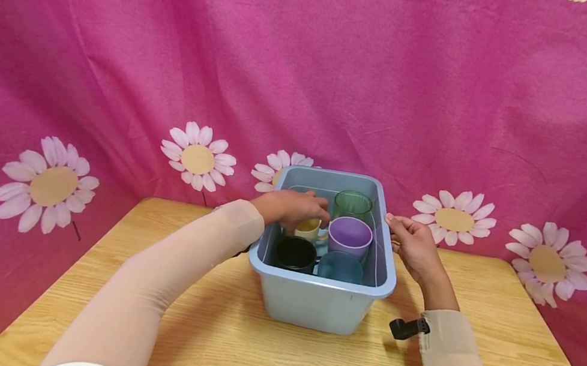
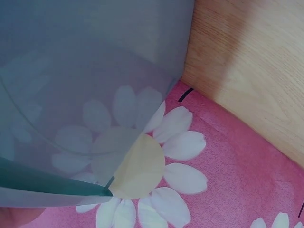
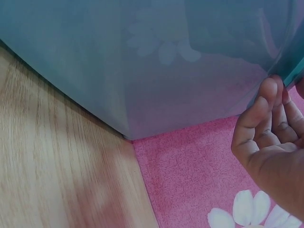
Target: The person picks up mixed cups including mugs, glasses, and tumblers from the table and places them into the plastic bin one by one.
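A light blue plastic bin (image 1: 318,303) holds several cups and glasses. My left hand (image 1: 297,210) reaches in over its left side, fingers bent down around the rim of a yellow mug (image 1: 308,230). Thumb and fingertips lie on opposite sides of that mug. Just in front of it stands a black mug (image 1: 295,254). My right hand (image 1: 412,245) pinches the bin's right rim between thumb and fingers, which the right wrist view shows close up at the rim (image 3: 292,71). In the left wrist view, the bin wall (image 2: 85,57) hides most of the left hand.
Also inside the bin are a purple cup (image 1: 350,235), a green glass (image 1: 353,204) and a teal blue glass (image 1: 340,268). It stands on a wooden table (image 1: 215,343). Behind hangs a pink cloth (image 1: 305,76) with white daisies, close to the table's back edge.
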### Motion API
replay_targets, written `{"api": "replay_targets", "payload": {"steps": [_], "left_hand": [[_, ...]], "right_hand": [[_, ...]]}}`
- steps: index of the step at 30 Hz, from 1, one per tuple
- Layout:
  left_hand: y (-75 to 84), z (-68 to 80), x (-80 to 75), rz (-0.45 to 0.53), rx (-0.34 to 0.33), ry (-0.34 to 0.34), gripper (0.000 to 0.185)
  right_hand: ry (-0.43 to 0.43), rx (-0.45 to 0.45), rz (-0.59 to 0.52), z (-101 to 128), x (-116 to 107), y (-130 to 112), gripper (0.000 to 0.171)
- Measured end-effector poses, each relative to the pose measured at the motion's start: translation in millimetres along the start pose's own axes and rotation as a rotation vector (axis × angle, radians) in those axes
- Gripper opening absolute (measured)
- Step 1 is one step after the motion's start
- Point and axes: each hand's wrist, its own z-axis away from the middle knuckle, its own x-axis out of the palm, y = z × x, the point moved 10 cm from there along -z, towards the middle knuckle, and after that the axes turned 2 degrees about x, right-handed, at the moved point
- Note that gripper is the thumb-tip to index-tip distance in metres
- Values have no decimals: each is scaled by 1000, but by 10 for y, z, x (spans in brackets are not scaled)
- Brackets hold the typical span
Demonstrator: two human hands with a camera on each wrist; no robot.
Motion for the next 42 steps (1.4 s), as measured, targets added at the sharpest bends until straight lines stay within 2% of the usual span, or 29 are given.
{"api": "replay_targets", "payload": {"steps": [42], "left_hand": [[62, -32, 106, 20, 24, -76, 64]], "right_hand": [[32, 8, 59, 8, -39, 2, 19]]}}
